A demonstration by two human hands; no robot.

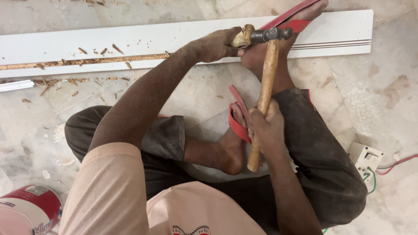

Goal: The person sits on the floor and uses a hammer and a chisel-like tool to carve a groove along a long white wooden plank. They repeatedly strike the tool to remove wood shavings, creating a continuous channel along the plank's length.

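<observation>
The hammer (264, 87) stands near upright over the white board (174, 41) on the marble floor (383, 95). Its steel head looks top-heavy and its wooden handle stiff and smooth, best gripped low. The right hand (266, 128) is wrapped around that handle; the left hand (217, 43) pinches a wooden-handled chisel (242, 35) against the board, amid wood chips (82, 51).

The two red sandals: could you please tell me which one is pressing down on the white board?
The far sandal, at the top, rests on the white board; the near sandal lies over the marble floor.
</observation>
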